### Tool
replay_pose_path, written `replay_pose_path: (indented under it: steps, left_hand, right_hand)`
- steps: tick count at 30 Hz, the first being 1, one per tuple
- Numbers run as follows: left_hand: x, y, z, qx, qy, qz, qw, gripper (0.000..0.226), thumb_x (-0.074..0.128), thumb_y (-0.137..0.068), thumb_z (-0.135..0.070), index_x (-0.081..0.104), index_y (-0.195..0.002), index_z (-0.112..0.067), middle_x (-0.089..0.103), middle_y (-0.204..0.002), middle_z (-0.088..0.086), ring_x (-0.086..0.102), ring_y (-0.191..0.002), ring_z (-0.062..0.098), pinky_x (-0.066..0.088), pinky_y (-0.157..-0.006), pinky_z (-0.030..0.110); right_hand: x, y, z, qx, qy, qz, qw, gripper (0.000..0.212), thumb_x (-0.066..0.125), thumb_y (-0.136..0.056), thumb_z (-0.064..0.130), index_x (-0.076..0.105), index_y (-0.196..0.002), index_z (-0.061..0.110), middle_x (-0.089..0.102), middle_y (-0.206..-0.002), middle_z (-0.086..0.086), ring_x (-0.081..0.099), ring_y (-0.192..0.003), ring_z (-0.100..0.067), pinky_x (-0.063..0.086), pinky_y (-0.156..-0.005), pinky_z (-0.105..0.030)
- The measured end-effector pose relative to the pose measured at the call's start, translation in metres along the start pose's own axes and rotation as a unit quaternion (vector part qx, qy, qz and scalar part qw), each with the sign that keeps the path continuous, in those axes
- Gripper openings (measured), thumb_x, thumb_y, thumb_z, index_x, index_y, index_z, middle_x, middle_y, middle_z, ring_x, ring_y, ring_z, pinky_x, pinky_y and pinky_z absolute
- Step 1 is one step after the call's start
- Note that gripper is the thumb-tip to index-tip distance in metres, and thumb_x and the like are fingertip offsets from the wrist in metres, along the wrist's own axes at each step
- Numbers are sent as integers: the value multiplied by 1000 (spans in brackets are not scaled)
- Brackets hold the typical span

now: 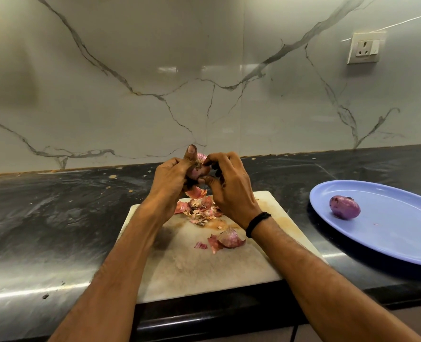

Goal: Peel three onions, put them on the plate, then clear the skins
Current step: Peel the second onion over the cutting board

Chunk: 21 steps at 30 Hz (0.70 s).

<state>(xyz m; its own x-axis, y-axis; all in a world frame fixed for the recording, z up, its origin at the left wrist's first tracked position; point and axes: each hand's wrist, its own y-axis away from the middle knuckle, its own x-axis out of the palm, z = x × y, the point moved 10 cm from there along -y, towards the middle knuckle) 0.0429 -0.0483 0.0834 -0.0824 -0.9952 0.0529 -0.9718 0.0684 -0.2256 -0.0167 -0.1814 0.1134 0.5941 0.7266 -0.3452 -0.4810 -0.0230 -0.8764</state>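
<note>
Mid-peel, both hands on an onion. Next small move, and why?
Probably the right hand pulls off the skin it pinches near the root and drops it onto the board. The left hand grips the held onion, with skin left on it; only one peeled onion sits on the plate.

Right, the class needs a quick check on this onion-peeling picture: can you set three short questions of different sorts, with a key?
1. True or false: two peeled onions lie on the blue plate.
2. Where do the loose skins lie? A) on the plate B) on the cutting board C) in a bowl
3. Fill in: the left hand and the right hand together hold an ____ above the board.
Key: 1. False: only one peeled onion lies there. 2. B. 3. onion.
</note>
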Motion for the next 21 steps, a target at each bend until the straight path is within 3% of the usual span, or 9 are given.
replay_pose_path:
  steps: [3,9,15,19,21]
  left_hand:
    - [0,0,0,4,-4,-3,1000,60,63,-78,-62,62,-98,-6,65,-75,3,64,-67,16,56,-73,37]
    - [0,-1,2,10,-2,-4,1000,49,64,-88,-54,60,-94,-6,63,-63,-4,64,-61,13,57,-71,36]
    - [1,0,2,7,-6,-7,1000,53,64,-89,-53,60,-101,-2,65,-73,4,66,-62,15,59,-67,33]
    - [3,2,-2,14,5,-10,1000,44,63,-92,-48,58,-94,-5,65,-74,5,68,-59,11,56,-60,26]
    - [3,2,-5,16,9,-9,1000,43,63,-92,-48,58,-94,-5,66,-80,8,69,-60,11,55,-58,24]
  right_hand:
    - [-1,0,1,0,-5,1,1000,37,64,-85,3,54,-119,14,45,-106,-5,51,-91,-14,43,-75,-9]
    - [-2,1,3,-12,17,-6,1000,32,63,-86,3,59,-117,10,46,-104,-5,50,-90,-13,41,-76,-8]
    - [-1,0,-1,-12,24,1,1000,33,61,-88,2,58,-120,10,46,-102,-3,49,-89,-10,43,-75,-9]
    - [0,3,2,-29,38,2,999,18,58,-87,-3,62,-104,3,52,-96,-11,49,-84,-16,48,-70,-21]
    - [0,3,2,-23,32,-6,999,14,59,-87,-4,62,-99,1,54,-95,-11,48,-83,-13,45,-71,-14]
